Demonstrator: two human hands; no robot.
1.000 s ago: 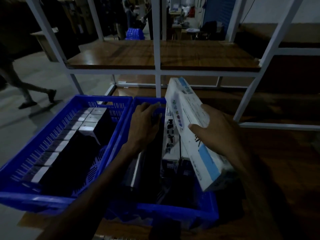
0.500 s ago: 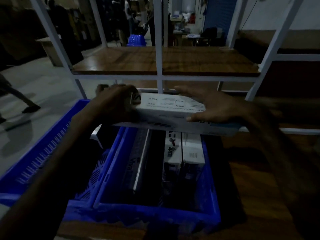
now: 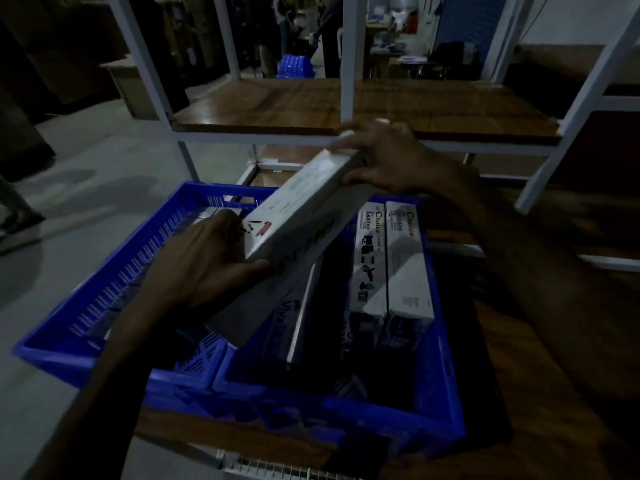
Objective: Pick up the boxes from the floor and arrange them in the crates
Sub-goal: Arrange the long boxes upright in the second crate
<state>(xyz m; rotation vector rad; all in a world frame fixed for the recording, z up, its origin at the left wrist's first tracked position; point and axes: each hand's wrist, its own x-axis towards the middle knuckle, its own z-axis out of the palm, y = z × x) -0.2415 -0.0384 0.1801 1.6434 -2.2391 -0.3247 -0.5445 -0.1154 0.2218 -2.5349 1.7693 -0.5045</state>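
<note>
I see a long white rectangular cardboard box held tilted above the right blue slotted plastic crate, low end toward me. The left hand grips the near end, thumb under the corner; the right hand clasps the far end, fingers curled over the top. Inside that crate, two white-and-dark glossy cartons printed "Choice" lie side by side along the right wall, and a dark flat carton marked "Viva" is partly hidden under the held box. The left blue crate touches it; I can't make out its contents. Behind stands a white metal rack with a brown wooden shelf. Dim light blurs the print.
</note>
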